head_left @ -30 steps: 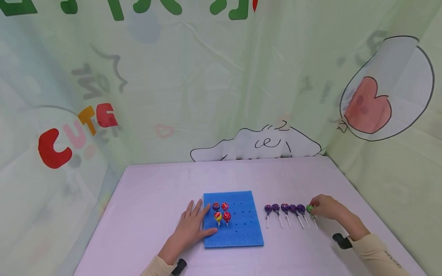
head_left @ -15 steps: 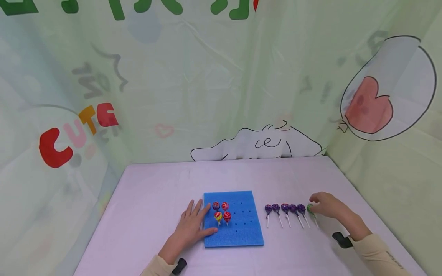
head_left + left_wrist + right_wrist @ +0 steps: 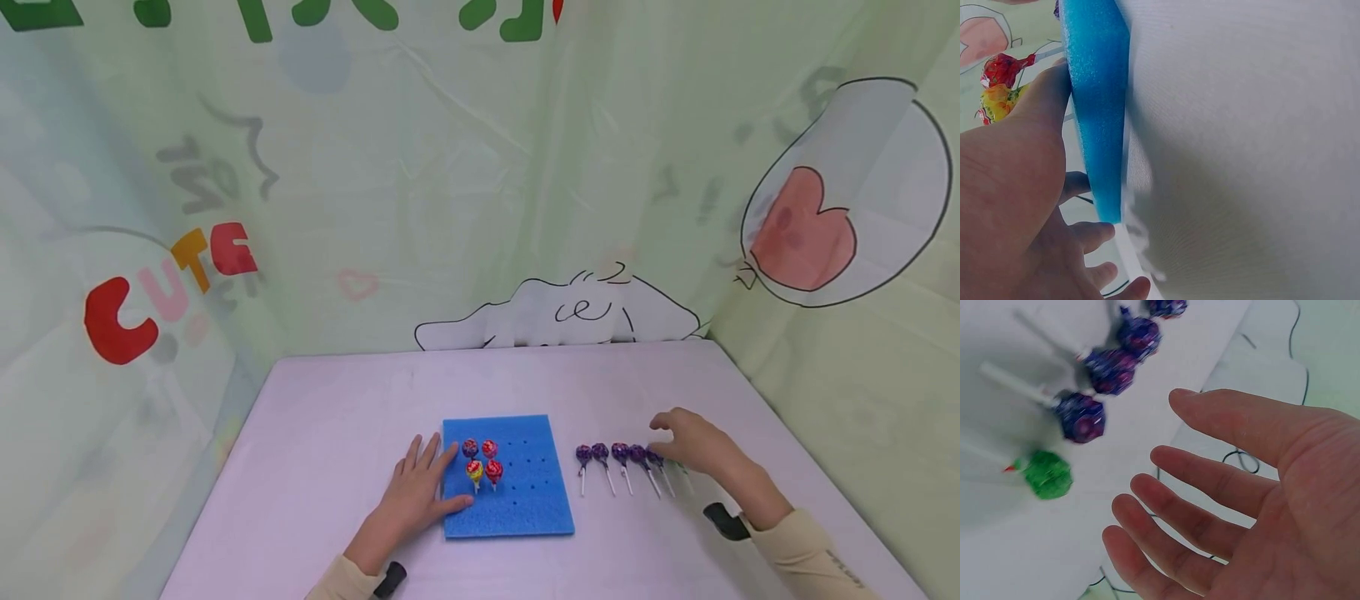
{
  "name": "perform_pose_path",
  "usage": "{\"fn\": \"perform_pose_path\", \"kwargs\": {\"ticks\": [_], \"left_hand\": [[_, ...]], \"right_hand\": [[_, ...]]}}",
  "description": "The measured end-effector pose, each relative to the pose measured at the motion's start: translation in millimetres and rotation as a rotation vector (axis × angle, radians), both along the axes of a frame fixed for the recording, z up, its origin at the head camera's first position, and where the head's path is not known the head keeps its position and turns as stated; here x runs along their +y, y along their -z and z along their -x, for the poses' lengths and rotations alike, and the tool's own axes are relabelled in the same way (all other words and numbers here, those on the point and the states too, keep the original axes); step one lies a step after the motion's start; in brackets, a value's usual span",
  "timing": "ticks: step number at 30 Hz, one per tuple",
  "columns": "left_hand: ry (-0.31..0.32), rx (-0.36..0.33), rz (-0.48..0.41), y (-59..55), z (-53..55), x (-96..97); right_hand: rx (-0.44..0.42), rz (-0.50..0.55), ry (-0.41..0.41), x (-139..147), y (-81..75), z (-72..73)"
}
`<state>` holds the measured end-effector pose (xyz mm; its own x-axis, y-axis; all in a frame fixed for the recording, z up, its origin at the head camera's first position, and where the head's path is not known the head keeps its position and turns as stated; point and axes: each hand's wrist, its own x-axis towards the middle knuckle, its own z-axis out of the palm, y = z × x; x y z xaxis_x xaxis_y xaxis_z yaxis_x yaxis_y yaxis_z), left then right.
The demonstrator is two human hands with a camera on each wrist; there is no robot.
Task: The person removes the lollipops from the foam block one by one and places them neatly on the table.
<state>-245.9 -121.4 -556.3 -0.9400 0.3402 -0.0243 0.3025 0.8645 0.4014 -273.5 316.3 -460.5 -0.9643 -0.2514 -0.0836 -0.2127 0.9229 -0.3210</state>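
Observation:
My left hand (image 3: 408,493), fingers spread, rests on the left edge of a blue foam board (image 3: 517,521) with small holes. Several wrapped lollipops stand in the board, among them a yellow one (image 3: 475,471) and a red one (image 3: 493,472). To the right of the board, several purple lollipops (image 3: 619,452) lie in a row, sticks toward me. At the row's right end is a green lollipop (image 3: 1049,475), mostly hidden by my right hand (image 3: 696,442) in the head view. That hand hovers over this end, fingers apart and holding nothing in the right wrist view.
Everything lies on a table (image 3: 352,400) with a pale cover. Printed curtains (image 3: 465,183) enclose it at the back and both sides. The row of lollipops runs between the board and the table's right part.
My right hand has let go of the green lollipop, lifted off and moved left over the neighbouring purple one. The left hand and the board stay in place.

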Motion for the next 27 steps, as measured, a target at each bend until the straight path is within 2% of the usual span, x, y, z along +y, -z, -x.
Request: {"fn": "perform_pose_path", "kwargs": {"ticks": [9,16,27], "left_hand": [[0.0,-0.005,-0.009,-0.6,-0.7,-0.3],[0.0,0.0,-0.01,0.2,-0.9,-0.1],[0.002,0.002,-0.002,0.2,0.3,-0.1]], "right_hand": [[0.047,0.01,-0.007,-30,-0.5,-3.8],[0.053,0.034,0.015,-55,2.3,-8.3],[0.124,0.098,-0.013,-87,8.4,-10.9]]}}
